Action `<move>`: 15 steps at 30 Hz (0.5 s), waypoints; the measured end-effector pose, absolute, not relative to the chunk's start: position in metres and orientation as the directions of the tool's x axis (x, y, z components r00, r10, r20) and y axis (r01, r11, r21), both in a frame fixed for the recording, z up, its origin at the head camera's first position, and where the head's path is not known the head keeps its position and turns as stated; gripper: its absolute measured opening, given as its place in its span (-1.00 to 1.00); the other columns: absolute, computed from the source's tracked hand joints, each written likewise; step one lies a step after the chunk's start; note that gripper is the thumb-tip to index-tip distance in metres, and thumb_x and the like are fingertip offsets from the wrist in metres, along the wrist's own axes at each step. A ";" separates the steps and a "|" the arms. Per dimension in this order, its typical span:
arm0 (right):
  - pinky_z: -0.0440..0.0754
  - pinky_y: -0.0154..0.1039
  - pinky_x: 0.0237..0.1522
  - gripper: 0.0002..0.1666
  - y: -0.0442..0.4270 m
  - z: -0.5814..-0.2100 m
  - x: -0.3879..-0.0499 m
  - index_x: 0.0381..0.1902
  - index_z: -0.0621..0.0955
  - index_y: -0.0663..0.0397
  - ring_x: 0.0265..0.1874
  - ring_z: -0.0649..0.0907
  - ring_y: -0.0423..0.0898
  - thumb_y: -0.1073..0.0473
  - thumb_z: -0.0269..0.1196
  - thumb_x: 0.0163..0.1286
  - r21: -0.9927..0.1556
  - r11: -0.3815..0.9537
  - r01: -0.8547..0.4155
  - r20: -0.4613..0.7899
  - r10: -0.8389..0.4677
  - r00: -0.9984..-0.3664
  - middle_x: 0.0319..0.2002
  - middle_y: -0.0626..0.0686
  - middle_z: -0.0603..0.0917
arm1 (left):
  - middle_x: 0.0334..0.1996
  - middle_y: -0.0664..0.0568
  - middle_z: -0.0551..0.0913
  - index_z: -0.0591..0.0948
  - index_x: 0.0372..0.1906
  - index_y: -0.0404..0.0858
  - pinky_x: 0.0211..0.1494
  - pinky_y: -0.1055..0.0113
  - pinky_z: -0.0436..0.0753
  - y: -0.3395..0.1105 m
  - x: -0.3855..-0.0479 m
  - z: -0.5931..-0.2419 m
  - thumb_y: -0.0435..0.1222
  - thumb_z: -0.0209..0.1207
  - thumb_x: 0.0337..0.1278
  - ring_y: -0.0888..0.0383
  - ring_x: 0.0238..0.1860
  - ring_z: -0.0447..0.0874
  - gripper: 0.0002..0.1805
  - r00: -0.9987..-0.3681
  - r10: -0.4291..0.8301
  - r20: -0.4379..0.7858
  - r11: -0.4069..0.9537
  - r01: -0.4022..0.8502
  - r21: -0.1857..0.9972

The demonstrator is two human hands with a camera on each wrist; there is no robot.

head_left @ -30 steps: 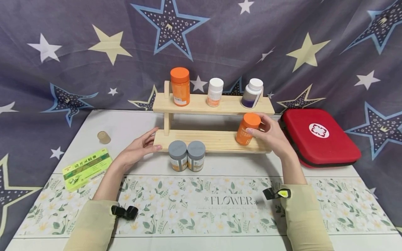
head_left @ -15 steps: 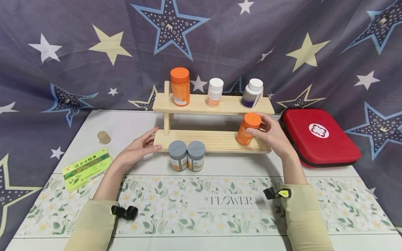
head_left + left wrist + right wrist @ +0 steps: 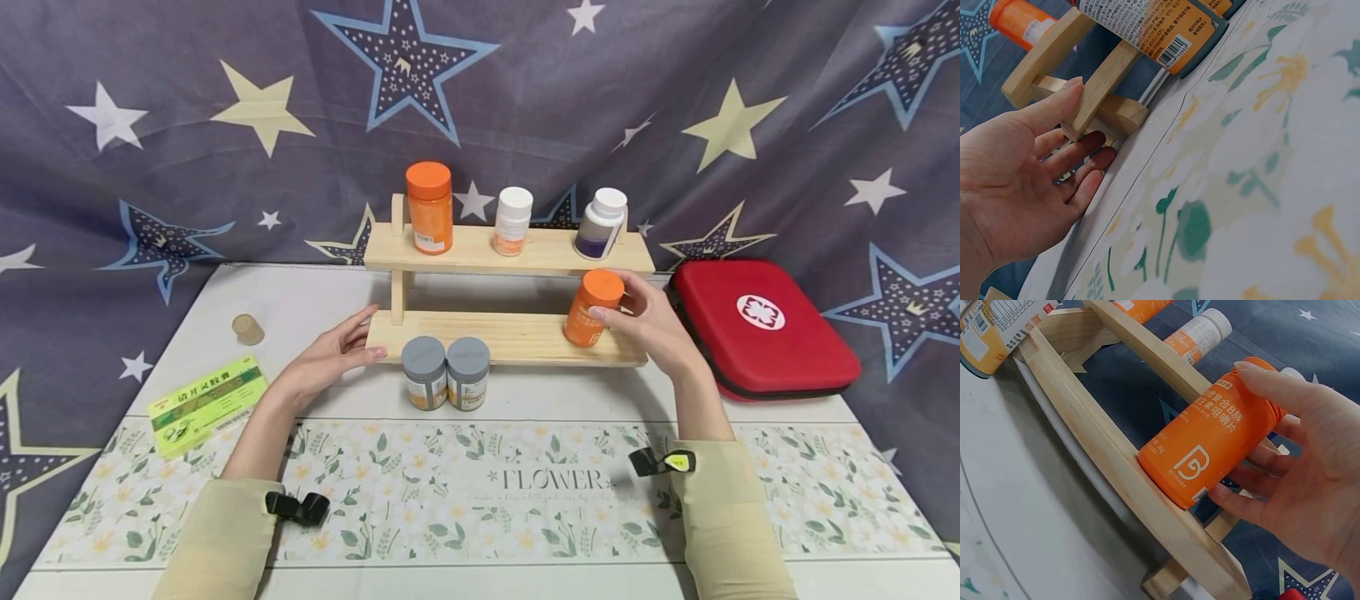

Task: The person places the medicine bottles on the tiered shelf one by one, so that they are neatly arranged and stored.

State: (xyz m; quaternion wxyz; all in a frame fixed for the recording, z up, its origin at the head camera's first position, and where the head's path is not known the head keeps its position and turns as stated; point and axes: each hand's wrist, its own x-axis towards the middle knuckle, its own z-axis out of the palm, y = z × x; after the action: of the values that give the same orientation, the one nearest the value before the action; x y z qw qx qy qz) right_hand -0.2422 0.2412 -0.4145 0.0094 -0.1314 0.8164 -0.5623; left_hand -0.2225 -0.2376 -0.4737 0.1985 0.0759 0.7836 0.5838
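Observation:
On the lower board of a two-tier wooden shelf (image 3: pixel 487 332), toward its right end, stands an orange pill bottle (image 3: pixel 592 312). My right hand (image 3: pixel 651 321) grips it, thumb at the front and fingers behind; the right wrist view shows the bottle (image 3: pixel 1210 437) with its base on the board. With thumb on top and fingers below, my left hand (image 3: pixel 326 358) holds the left end of that lower board (image 3: pixel 1100 90). Along the upper board are a taller orange bottle (image 3: pixel 431 212), a white bottle (image 3: pixel 513 223) and a white-and-purple bottle (image 3: pixel 602 225).
Two grey-lidded jars (image 3: pixel 446 375) stand side by side before the shelf. A red first-aid case (image 3: pixel 765 329) lies at right. To the left are a green medicine box (image 3: pixel 208 407) and a small brown cup-shaped piece (image 3: pixel 247 329). Behind hangs a star-patterned cloth (image 3: pixel 525 100).
The orange bottle in my right hand has shifted very slightly to the right since a second ago. My left hand stays where it was on the board.

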 end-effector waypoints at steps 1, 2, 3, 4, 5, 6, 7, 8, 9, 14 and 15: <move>0.57 -0.48 0.15 -0.35 0.241 -0.414 -0.242 0.37 0.51 0.01 0.04 0.69 -0.26 0.16 0.41 0.36 -0.922 0.331 -0.201 0.130 -0.224 -0.966 0.11 -0.18 0.65 | 0.63 -0.12 0.14 -0.15 0.70 -0.02 0.64 -0.10 0.20 -0.238 -0.222 -0.474 -0.07 0.28 0.40 -0.13 0.62 0.15 0.04 -0.910 0.350 -0.223 0.307 -0.113 0.945; 0.58 -0.48 0.15 -0.34 0.241 -0.414 -0.242 0.38 0.50 0.01 0.04 0.69 -0.26 0.16 0.41 0.36 -0.923 0.331 -0.199 0.128 -0.225 -0.966 0.12 -0.18 0.65 | 0.63 -0.12 0.14 -0.15 0.70 -0.02 0.65 -0.10 0.20 -0.237 -0.222 -0.474 -0.07 0.28 0.39 -0.13 0.62 0.15 0.04 -0.910 0.350 -0.223 0.307 -0.114 0.945; 0.57 -0.48 0.15 -0.33 0.241 -0.414 -0.242 0.40 0.49 0.01 0.05 0.68 -0.26 0.16 0.41 0.36 -0.921 0.333 -0.200 0.127 -0.228 -0.965 0.12 -0.18 0.65 | 0.63 -0.12 0.15 -0.15 0.70 -0.02 0.65 -0.11 0.20 -0.237 -0.222 -0.474 -0.07 0.28 0.39 -0.13 0.62 0.15 0.04 -0.910 0.349 -0.223 0.307 -0.114 0.945; 0.58 -0.47 0.16 -0.32 0.241 -0.413 -0.242 0.41 0.48 0.01 0.05 0.68 -0.27 0.16 0.41 0.36 -0.921 0.335 -0.200 0.126 -0.229 -0.965 0.13 -0.18 0.65 | 0.63 -0.13 0.15 -0.15 0.70 -0.02 0.65 -0.11 0.20 -0.238 -0.222 -0.474 -0.07 0.28 0.39 -0.13 0.62 0.15 0.05 -0.910 0.349 -0.223 0.306 -0.115 0.945; 0.58 -0.46 0.16 -0.31 0.241 -0.413 -0.242 0.41 0.48 0.00 0.06 0.68 -0.26 0.16 0.41 0.36 -0.920 0.338 -0.200 0.125 -0.230 -0.965 0.14 -0.17 0.64 | 0.63 -0.13 0.14 -0.15 0.70 -0.02 0.65 -0.11 0.19 -0.238 -0.222 -0.474 -0.07 0.28 0.39 -0.14 0.62 0.15 0.05 -0.910 0.349 -0.224 0.305 -0.116 0.945; 0.58 -0.46 0.16 -0.31 0.241 -0.412 -0.241 0.41 0.48 -0.01 0.06 0.68 -0.26 0.16 0.42 0.35 -0.919 0.341 -0.198 0.123 -0.229 -0.966 0.15 -0.16 0.64 | 0.63 -0.13 0.14 -0.15 0.70 -0.01 0.65 -0.12 0.19 -0.238 -0.222 -0.474 -0.07 0.28 0.39 -0.14 0.62 0.15 0.05 -0.910 0.349 -0.224 0.304 -0.116 0.945; 0.58 -0.46 0.17 -0.30 0.241 -0.412 -0.241 0.42 0.48 -0.02 0.07 0.68 -0.26 0.16 0.42 0.35 -0.917 0.345 -0.199 0.123 -0.230 -0.965 0.16 -0.15 0.64 | 0.63 -0.13 0.14 -0.15 0.70 -0.01 0.65 -0.12 0.19 -0.238 -0.222 -0.474 -0.08 0.28 0.39 -0.14 0.62 0.15 0.05 -0.910 0.350 -0.225 0.303 -0.117 0.946; 0.58 -0.45 0.18 -0.29 0.242 -0.411 -0.241 0.43 0.47 -0.03 0.08 0.67 -0.25 0.15 0.42 0.36 -0.915 0.348 -0.202 0.124 -0.235 -0.964 0.18 -0.13 0.63 | 0.63 -0.13 0.14 -0.15 0.70 -0.01 0.65 -0.12 0.19 -0.238 -0.222 -0.474 -0.08 0.28 0.39 -0.14 0.62 0.14 0.05 -0.909 0.350 -0.225 0.302 -0.118 0.946; 0.57 -0.44 0.19 -0.29 0.242 -0.410 -0.240 0.44 0.47 -0.05 0.10 0.67 -0.24 0.15 0.41 0.36 -0.913 0.353 -0.206 0.125 -0.238 -0.963 0.20 -0.12 0.62 | 0.63 -0.13 0.14 -0.16 0.70 -0.01 0.65 -0.13 0.18 -0.238 -0.222 -0.474 -0.08 0.28 0.39 -0.15 0.62 0.14 0.05 -0.909 0.350 -0.225 0.301 -0.118 0.946; 0.57 -0.48 0.17 -0.32 0.246 -0.403 -0.236 0.46 0.47 -0.11 0.13 0.64 -0.23 0.14 0.37 0.41 -0.906 0.353 -0.234 0.157 -0.234 -0.960 0.23 -0.12 0.60 | 0.63 -0.13 0.14 -0.15 0.70 -0.01 0.65 -0.13 0.18 -0.238 -0.222 -0.473 -0.07 0.29 0.39 -0.14 0.62 0.14 0.05 -0.909 0.350 -0.226 0.298 -0.120 0.947; 0.57 -0.49 0.15 -0.33 0.247 -0.401 -0.236 0.45 0.48 -0.09 0.13 0.63 -0.23 0.14 0.36 0.42 -0.905 0.347 -0.245 0.172 -0.226 -0.959 0.21 -0.13 0.60 | 0.63 -0.13 0.14 -0.15 0.70 -0.01 0.65 -0.13 0.18 -0.237 -0.222 -0.473 -0.07 0.29 0.38 -0.14 0.62 0.14 0.05 -0.909 0.349 -0.225 0.298 -0.120 0.947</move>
State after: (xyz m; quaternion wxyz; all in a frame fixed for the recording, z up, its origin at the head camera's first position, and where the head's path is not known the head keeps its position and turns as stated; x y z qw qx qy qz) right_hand -0.2355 0.2465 -0.4014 -0.0083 -0.1436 0.8208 -0.5529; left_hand -0.2222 -0.2375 -0.4732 0.1997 0.0734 0.7804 0.5880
